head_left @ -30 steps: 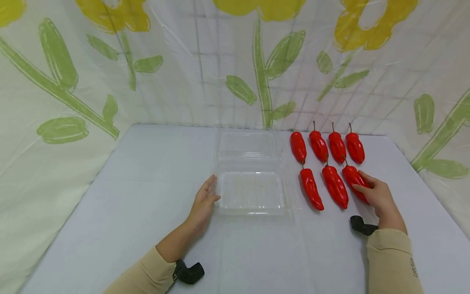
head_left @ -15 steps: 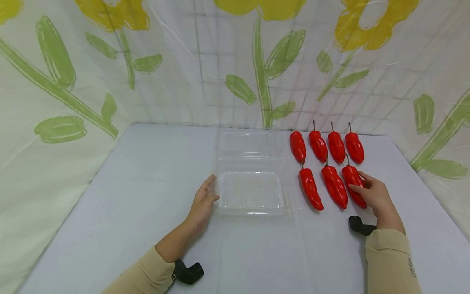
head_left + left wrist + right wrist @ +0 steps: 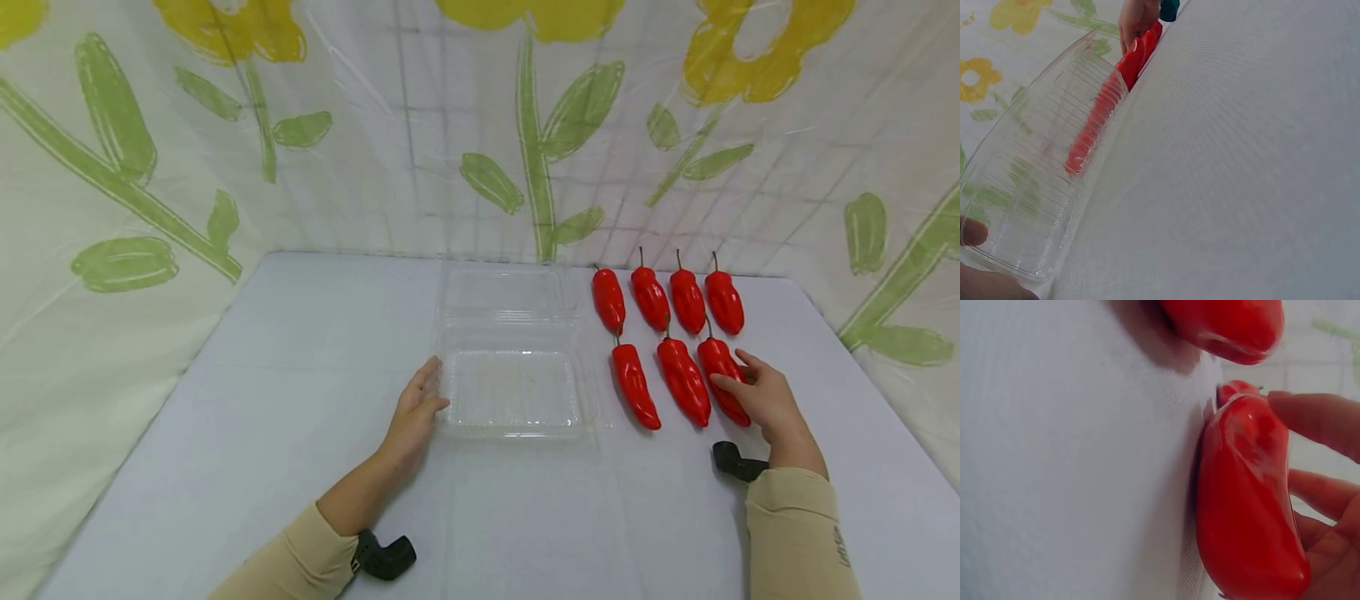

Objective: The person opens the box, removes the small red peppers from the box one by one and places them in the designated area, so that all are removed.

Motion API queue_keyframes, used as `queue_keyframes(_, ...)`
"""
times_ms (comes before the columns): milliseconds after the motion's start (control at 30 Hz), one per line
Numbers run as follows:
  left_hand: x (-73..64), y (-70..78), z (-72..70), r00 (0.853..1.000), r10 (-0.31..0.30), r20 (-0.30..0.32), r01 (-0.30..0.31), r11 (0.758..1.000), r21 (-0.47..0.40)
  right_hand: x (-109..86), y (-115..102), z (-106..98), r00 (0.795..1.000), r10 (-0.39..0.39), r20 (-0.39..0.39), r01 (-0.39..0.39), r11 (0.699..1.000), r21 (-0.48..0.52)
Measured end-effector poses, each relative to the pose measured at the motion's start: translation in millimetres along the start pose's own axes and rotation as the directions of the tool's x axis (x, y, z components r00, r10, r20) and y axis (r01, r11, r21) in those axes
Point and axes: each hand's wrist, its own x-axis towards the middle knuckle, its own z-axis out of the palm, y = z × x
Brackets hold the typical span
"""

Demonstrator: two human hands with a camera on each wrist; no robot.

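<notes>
A clear plastic container (image 3: pixel 513 429) with its lid folded back lies near the middle of the table. My left hand (image 3: pixel 412 417) holds its left side, thumb over the rim and fingers along the outer wall. To the right, red peppers with green stems lie in two rows. My right hand (image 3: pixel 765 404) is at the nearest row's rightmost pepper (image 3: pixel 718 362). Its thumb rests on this pepper, with the index finger slightly off the right side. In the right wrist view, the pepper (image 3: pixel 1244 500) lies between the thumb and loosely spread fingers.
Left of it in the near row lie two more peppers, the middle one (image 3: pixel 684 382) and the left one (image 3: pixel 636 387). Several peppers stand in the back row, one at its right end (image 3: pixel 724 302). A flower-printed curtain (image 3: pixel 360 167) hangs behind the white-covered table (image 3: pixel 300 350).
The right hand has turned the front right pepper, so its stem points more directly away. Its index finger has since lifted slightly off the pepper. The left hand and container stay put.
</notes>
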Motion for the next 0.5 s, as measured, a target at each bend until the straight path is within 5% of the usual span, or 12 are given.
queue_keyframes(333,-4.0,2.7,1.0,0.999,-0.043,0.001,0.043,0.998,-0.037,-12.2,-7,-15,1.0,-0.004,-0.003,0.004,1.0,0.001)
queue_keyframes(500,1.0,10.6,-5.4,0.999,-0.046,0.029,0.047,0.998,-0.037,-24.1,-23,-15,0.995,-0.096,-0.04,0.092,0.99,-0.105)
